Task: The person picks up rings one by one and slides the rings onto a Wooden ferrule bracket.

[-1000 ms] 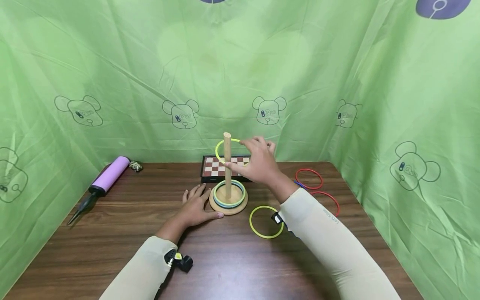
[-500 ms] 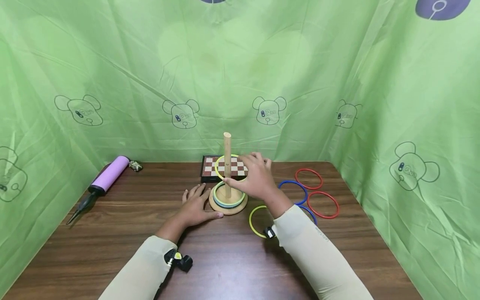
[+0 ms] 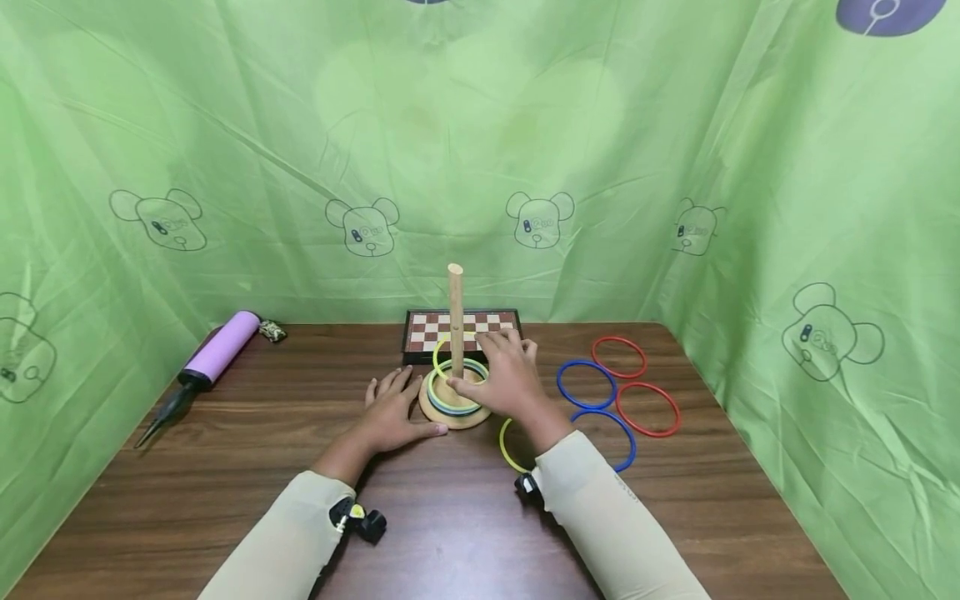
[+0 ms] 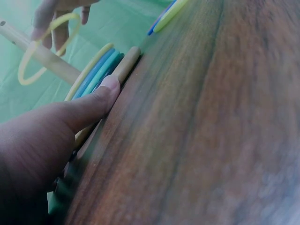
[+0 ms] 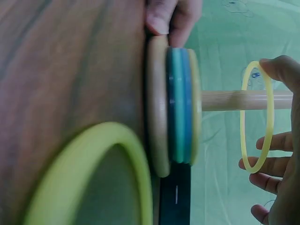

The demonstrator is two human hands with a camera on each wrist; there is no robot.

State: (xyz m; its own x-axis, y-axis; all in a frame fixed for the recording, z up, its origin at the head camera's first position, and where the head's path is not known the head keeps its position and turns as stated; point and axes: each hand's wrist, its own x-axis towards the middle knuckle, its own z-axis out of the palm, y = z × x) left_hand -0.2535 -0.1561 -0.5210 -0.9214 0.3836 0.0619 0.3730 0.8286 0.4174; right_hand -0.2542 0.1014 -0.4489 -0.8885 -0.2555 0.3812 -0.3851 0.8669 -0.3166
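My right hand pinches a thin yellow ring between thumb and fingers. That ring encircles the upright wooden peg, above a stack of rings, as both wrist views show. Stacked on the round wooden base lie a yellow ring, a blue ring, a teal ring and a darker one. With fingers spread, my left hand rests at the base's left side. Its thumb touches the base's edge; the other fingers are hidden in the left wrist view.
Right of the stand lie two blue rings, two red rings and a yellow ring, partly covered by the right wrist. A checkered board lies behind the peg. A purple hand pump lies at left, beside a small patterned item.
My right hand has lowered the yellow ring along the peg, from near the top to just above the stack. The left hand has stayed at the base.
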